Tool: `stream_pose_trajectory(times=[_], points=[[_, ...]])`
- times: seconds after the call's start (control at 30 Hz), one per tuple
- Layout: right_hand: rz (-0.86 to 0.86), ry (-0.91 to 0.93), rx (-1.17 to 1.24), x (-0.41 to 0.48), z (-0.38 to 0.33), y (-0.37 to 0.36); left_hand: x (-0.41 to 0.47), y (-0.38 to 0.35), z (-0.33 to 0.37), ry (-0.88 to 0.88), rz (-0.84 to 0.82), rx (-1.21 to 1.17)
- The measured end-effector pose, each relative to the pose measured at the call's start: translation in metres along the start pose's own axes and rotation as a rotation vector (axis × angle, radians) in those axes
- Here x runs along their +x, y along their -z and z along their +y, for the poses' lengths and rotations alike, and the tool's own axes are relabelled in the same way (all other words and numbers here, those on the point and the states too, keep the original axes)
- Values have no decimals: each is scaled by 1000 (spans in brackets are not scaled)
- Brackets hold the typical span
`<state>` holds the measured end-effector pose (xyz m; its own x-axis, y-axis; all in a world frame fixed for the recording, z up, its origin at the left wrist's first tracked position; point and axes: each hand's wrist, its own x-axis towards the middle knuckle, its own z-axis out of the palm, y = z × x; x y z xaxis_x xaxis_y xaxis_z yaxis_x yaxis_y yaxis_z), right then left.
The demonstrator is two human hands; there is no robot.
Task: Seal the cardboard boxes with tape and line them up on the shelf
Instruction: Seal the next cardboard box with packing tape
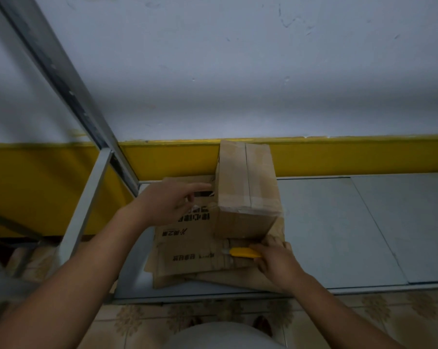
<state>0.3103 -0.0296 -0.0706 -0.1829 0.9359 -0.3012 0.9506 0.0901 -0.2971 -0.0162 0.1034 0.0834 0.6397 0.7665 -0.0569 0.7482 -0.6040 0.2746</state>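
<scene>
A taped cardboard box (246,190) stands in the middle of the frame, its top seam running away from the camera. Glossy tape lies along the seam and across it near the front edge. No print shows on the box itself.

It rests on a stack of flattened cardboard (187,258) that carries black Chinese characters in three rows. They appear upside down in the frame and are too blurred to read.

The left hand (167,202) reaches in from the lower left with its fingers relaxed and holding nothing. The index finger is stretched out to the box's left face, where it seems to touch.

The right hand (275,258), at lower centre right, has its fingers curled round a yellow utility knife (243,252). The knife lies over the flattened cardboard just in front of the box, its tip pointing left.

All of this sits on a grey shelf (338,230) made of flat panels with a seam slanting across the right side. A grey metal upright (87,197) and a slanted rail cross the upper left.

Behind the shelf the wall (238,71) is pale and scuffed, with a yellow band (351,157) along its base. Beige floor tiles (137,321) with a flower pattern run along the bottom edge.
</scene>
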Motion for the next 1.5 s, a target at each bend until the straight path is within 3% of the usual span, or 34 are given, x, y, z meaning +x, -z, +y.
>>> stream_pose_trajectory(times=[0.27,0.47,0.63,0.87,1.03,1.5], points=[[207,-31,44,0,7,-27,-27,-66,-11,52,95,2],[185,-57,179,-5,7,-28,-32,-112,-2,184,46,-171],[184,-31,203,-2,12,-31,-20,-136,0,193,-18,-216],[198,-23,235,1,16,-34,-19,-142,-3,170,7,-59],[205,-20,279,0,20,-37,-23,-144,-1,136,-2,-137],[253,21,327,-1,29,-36,-21,-143,5,251,81,-298]])
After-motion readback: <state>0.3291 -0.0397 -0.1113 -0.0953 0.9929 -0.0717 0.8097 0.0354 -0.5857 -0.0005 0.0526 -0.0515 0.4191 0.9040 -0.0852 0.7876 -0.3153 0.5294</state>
